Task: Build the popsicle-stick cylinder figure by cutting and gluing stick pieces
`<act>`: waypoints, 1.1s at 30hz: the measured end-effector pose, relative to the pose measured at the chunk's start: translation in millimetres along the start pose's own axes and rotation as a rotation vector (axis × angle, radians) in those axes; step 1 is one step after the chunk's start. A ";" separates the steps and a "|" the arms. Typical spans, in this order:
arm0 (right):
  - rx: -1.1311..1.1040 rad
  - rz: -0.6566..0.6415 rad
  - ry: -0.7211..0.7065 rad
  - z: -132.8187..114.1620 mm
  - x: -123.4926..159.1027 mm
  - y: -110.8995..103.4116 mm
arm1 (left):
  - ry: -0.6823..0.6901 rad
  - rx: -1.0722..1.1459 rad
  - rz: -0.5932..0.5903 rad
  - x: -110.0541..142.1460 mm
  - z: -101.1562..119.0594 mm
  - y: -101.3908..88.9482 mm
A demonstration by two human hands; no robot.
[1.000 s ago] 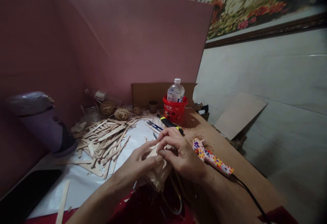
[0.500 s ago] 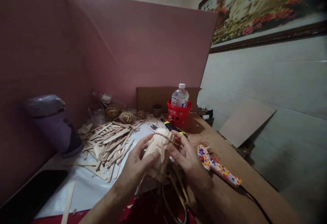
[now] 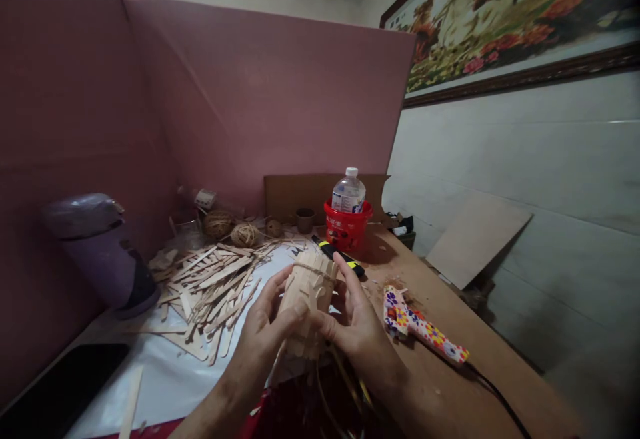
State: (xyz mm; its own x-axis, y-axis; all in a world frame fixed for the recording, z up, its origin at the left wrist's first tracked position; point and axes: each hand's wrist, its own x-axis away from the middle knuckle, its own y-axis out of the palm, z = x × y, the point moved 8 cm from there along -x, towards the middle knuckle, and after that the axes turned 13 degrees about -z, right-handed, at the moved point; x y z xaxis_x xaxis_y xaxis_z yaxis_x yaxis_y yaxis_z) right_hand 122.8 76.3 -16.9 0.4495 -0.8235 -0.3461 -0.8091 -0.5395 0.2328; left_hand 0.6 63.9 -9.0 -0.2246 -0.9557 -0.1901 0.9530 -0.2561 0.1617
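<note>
Between my two hands is a pale cylinder built of wooden craft sticks (image 3: 305, 292), with a twine band (image 3: 315, 270) around its upper part. My left hand (image 3: 270, 319) is wrapped round its left side, thumb on the front. My right hand (image 3: 353, 312) grips the right side, its thumb also pressed on the front face. The cylinder stands nearly upright, tilted slightly. Loose cord (image 3: 325, 392) hangs below it. Just behind lies a black and yellow utility knife (image 3: 340, 255), with scissor tips (image 3: 296, 251) partly hidden beside it.
Loose craft sticks (image 3: 215, 285) are heaped on the left, with twine balls (image 3: 245, 234) behind. A purple tumbler (image 3: 107, 259) and black phone (image 3: 65, 385) are at far left. A red bucket (image 3: 345, 229) holds a bottle (image 3: 349, 192). A flowered glue gun (image 3: 420, 325) with a cord lies right.
The stick cylinder has turned more upright in my hands. My right thumb has moved left and down onto its front. The view has shifted slightly.
</note>
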 end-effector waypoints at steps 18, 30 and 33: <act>0.235 0.051 -0.054 -6.0 4.2 1.6 | 0.061 0.071 0.045 5.4 -4.0 3.0; 0.167 0.075 0.056 9.3 1.6 -5.9 | 0.009 0.157 -0.030 1.1 -15.3 3.1; 0.195 0.086 0.050 8.4 2.9 -7.1 | -0.004 0.152 -0.003 0.5 -16.3 -0.3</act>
State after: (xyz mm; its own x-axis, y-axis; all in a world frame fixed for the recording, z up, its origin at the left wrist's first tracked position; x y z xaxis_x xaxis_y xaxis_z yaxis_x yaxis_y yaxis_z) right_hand 126.7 79.2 -27.2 0.3898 -0.8754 -0.2860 -0.9010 -0.4267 0.0779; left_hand 3.5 65.8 -24.8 -0.2281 -0.9554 -0.1873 0.9106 -0.2775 0.3062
